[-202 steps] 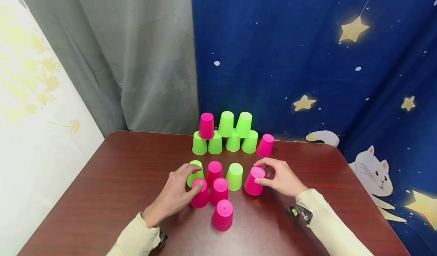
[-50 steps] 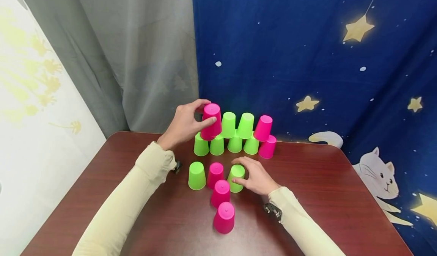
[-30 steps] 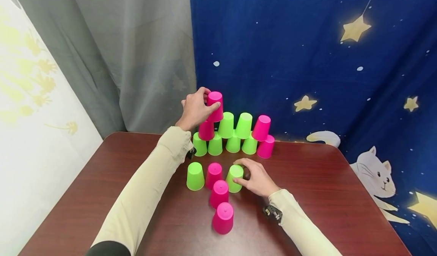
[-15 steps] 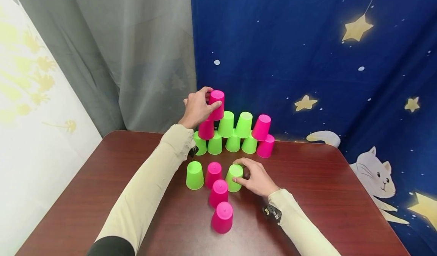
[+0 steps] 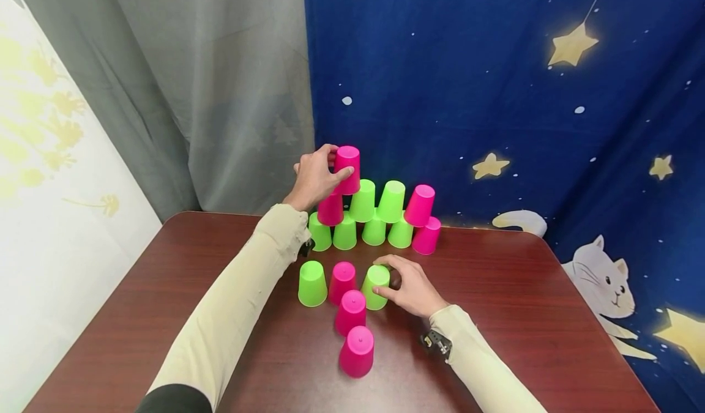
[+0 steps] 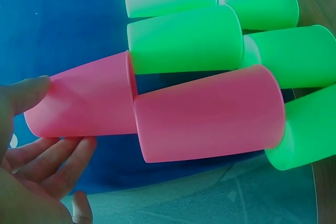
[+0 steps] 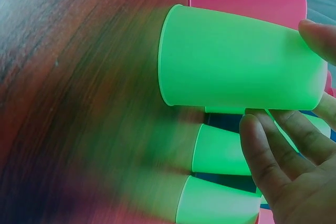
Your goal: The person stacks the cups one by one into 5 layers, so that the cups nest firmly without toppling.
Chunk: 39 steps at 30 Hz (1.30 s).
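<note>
Pink cups (image 5: 349,161) number seven, green cups (image 5: 372,300) eight, hands (image 5: 315,179) (image 5: 414,288) pinching one of each.

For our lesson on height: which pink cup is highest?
The pink cup held in the left hand: it alone is at a third level, while all the others stand lower.

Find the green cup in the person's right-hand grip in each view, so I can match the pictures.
Head: the green cup is below centre, slightly right, with the right hand at it.
Left wrist: not in it.
Right wrist: the green cup looms large in the upper half, right of centre, its rim towards the left.
Shared landmark: the back stack's bottom-row green cups, along the right side in left wrist, lower middle in right wrist.
</note>
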Tool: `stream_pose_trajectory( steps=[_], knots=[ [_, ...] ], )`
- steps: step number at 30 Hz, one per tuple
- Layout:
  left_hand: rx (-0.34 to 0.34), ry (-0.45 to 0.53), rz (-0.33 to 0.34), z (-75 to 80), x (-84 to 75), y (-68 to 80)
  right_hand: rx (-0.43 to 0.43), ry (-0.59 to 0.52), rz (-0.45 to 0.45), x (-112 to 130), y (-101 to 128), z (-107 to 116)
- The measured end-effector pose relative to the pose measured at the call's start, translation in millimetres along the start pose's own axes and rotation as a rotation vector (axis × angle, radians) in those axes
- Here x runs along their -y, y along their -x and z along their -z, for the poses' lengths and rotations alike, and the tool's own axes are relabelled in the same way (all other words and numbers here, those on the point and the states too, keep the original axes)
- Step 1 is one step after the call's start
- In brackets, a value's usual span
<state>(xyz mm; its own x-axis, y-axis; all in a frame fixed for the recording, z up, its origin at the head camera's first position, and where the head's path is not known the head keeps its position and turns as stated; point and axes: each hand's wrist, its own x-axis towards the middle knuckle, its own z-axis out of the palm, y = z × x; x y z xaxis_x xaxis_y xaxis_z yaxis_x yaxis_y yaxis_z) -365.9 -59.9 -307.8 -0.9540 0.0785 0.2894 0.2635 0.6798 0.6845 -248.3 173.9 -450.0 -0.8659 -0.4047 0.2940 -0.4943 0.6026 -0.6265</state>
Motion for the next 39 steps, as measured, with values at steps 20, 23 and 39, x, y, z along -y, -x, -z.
stream_pose_trajectory(
  steps=[20,23,39],
  knots=[
    [0.002,0.010,-0.055,18.8,56.8,51.6,0.027,-0.050,-0.057,4.1,-4.1,1.7],
    [0.017,0.046,-0.060,18.6,67.6,68.4,0.034,-0.060,-0.062,4.6,-5.5,3.6],
    [0.202,0.149,-0.055,-10.9,108.7,152.6,0.077,-0.069,-0.095,7.6,-24.4,25.8]
  ],
)
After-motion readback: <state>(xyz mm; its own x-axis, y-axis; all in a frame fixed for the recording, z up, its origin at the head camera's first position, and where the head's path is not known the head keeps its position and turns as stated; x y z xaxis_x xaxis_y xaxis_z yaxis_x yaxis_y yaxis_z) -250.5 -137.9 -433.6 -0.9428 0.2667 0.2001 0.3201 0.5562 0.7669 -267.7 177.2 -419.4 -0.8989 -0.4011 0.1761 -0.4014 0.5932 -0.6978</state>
